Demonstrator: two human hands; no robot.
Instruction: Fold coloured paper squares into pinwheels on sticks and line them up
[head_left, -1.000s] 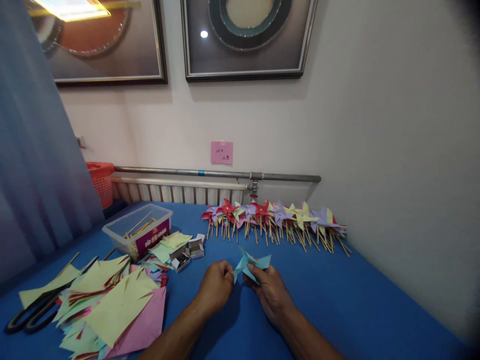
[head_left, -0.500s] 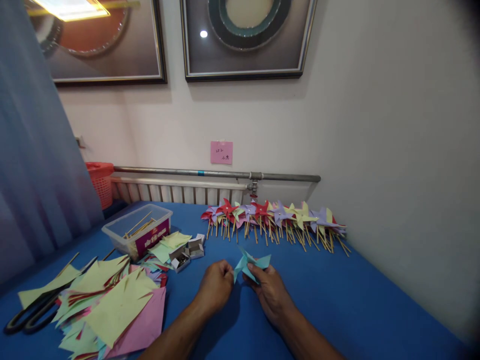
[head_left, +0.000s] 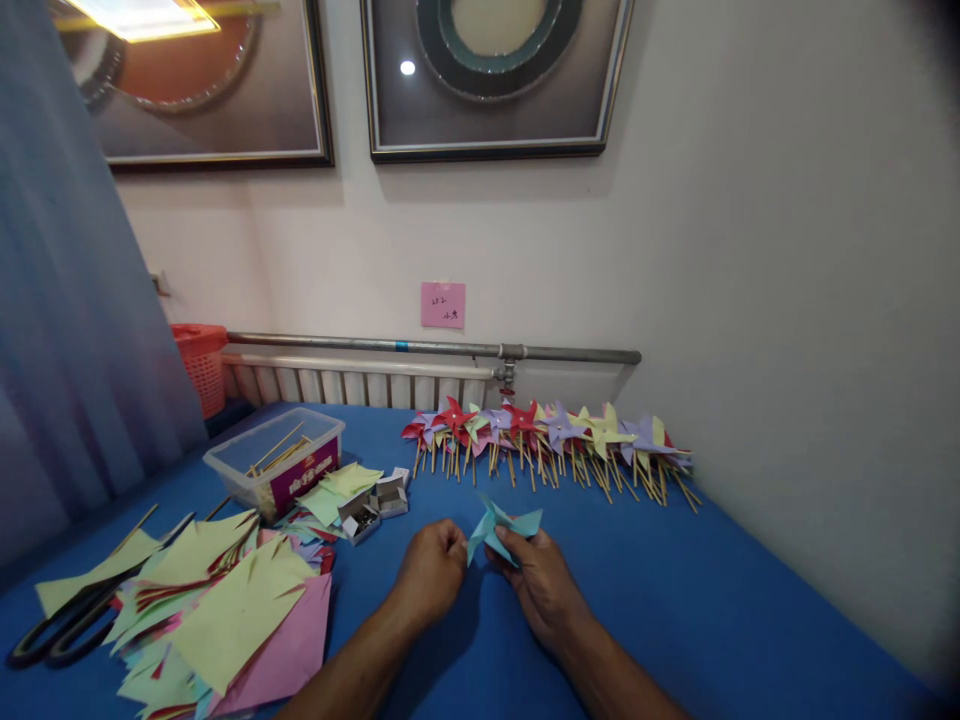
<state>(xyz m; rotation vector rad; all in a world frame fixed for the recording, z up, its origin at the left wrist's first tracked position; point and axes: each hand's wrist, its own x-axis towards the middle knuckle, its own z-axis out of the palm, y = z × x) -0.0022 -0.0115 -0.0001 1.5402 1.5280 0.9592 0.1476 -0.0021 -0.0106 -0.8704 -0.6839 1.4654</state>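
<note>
A light-blue paper pinwheel (head_left: 495, 527) with folded blades is pinched at its middle by the thumb and fingers of my right hand (head_left: 536, 570). My left hand (head_left: 437, 565) is closed just left of it, fingertips curled together close to the left blade. Whatever those fingers hold, if anything, is hidden. No stick shows on the blue pinwheel. Left of my hands, two small open boxes (head_left: 375, 507) stand on the blue cloth, the nearer one with small shiny pieces inside.
Finished pinwheels on sticks (head_left: 547, 440) lie in a row along the back. A clear plastic box (head_left: 274, 455) holds wooden sticks. Cut paper sheets (head_left: 232, 610) are heaped at the left, beside black-handled scissors (head_left: 75, 620). A red basket (head_left: 201, 365) stands behind, near a curtain (head_left: 82, 300).
</note>
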